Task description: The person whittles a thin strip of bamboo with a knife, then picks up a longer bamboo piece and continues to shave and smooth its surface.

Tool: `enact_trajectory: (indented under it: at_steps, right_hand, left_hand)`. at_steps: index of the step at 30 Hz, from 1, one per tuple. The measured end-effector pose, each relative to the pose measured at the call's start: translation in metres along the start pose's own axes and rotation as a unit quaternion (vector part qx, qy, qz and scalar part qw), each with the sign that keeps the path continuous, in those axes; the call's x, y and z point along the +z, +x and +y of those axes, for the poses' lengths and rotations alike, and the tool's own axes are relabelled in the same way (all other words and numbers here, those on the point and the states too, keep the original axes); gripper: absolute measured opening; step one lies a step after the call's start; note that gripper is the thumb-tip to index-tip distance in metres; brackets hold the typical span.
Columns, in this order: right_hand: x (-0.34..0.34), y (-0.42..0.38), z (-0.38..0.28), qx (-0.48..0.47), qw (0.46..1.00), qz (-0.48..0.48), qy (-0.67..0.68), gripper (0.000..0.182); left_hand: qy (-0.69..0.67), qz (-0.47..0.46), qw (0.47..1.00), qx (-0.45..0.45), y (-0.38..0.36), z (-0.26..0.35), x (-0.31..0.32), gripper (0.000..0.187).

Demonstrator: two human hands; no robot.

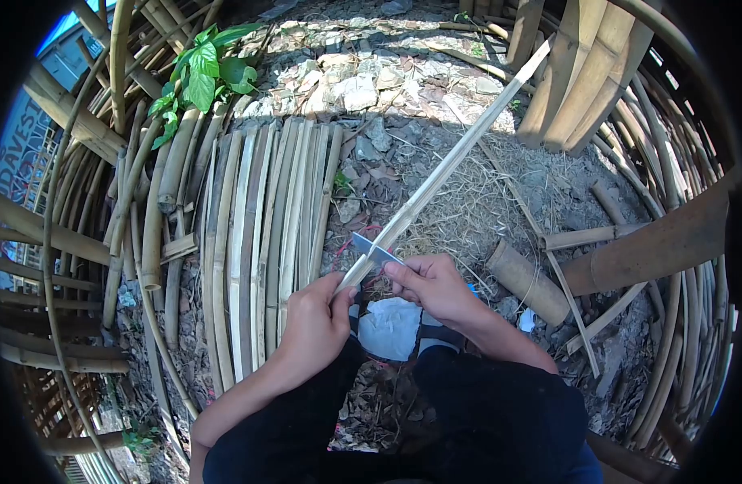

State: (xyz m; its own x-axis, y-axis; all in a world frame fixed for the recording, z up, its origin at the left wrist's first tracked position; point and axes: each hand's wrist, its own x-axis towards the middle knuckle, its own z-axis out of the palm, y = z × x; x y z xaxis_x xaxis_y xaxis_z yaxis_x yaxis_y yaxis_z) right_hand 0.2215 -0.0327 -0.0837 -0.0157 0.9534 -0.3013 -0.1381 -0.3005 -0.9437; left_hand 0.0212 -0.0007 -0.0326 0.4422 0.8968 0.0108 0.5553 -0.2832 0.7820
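My left hand (316,316) is closed around the near end of a long split bamboo strip (451,165), which slants up and away to the right. My right hand (435,289) grips a knife, its handle hidden in my fingers. The flat metal knife blade (374,248) lies across the strip just beyond my left hand, touching it. Left of my hands, many split bamboo slats (266,210) lie side by side on the ground. Below the hands a pale cloth or paper piece (389,329) sits between my feet.
Thick bamboo poles (585,77) stand at the back right. A short bamboo section (528,282) lies right of my hand, near a large pole (653,250). Stacked bamboo lines both sides. A leafy green plant (201,77) grows at the back left. Straw shavings (459,210) cover the ground ahead.
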Motion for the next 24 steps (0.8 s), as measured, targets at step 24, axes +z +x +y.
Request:
enact_trajectory:
  at_steps: [24]
  right_hand:
    - [0.012, 0.014, 0.010, 0.071, 0.988, -0.134, 0.041, 0.042]
  left_hand:
    - [0.048, 0.016, 0.999, -0.014, -0.009, -0.025, -0.003, 0.014]
